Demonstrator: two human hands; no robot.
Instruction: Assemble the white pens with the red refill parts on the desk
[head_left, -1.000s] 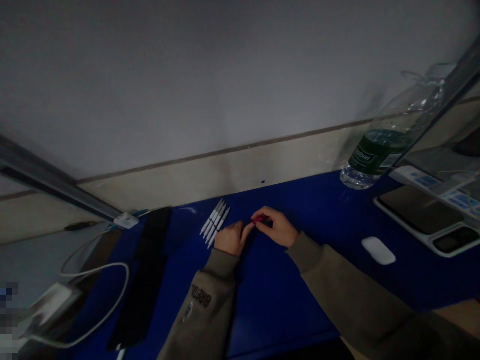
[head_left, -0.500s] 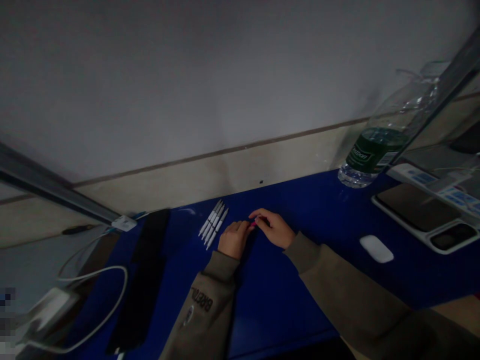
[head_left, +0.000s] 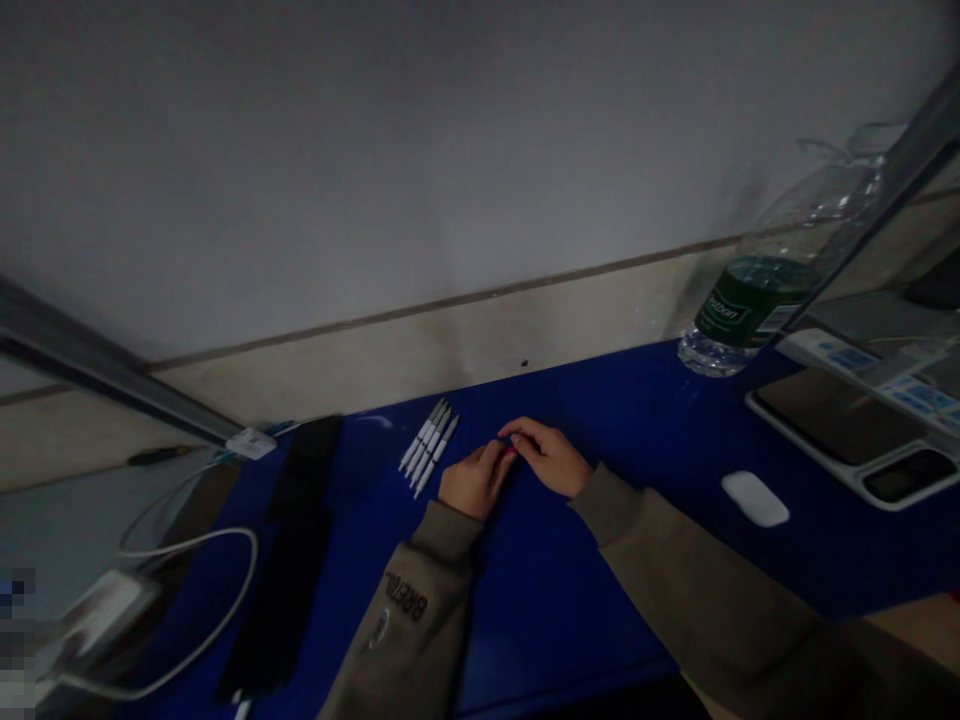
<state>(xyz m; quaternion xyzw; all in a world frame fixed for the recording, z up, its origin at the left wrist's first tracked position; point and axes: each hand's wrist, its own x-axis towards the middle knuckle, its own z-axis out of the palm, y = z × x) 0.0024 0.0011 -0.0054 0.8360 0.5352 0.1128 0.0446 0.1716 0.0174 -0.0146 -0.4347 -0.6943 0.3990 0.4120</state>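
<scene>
My left hand (head_left: pixel 471 481) is closed on a small pink object (head_left: pixel 511 451), which is mostly hidden between the fingers. My right hand (head_left: pixel 550 458) meets it from the right, its fingers bent and pressed together at the same pink object. Both hands are low over the blue table (head_left: pixel 555 600). Just left of my left hand lie several white pens (head_left: pixel 429 447), side by side and slanted, with grey tips pointing towards the wall.
A large clear bottle (head_left: pixel 750 300) with a green label stands at the back right. Nearer are a white mouse (head_left: pixel 755 499) and a scale-like device (head_left: pixel 847 420). At left lie a black mat (head_left: pixel 281 600), a white cable (head_left: pixel 251 575) and a white adapter (head_left: pixel 112 610).
The fingers of my left hand have shifted slightly around the pink object, and less of it shows. My right hand has hardly moved, and the pens lie as before.
</scene>
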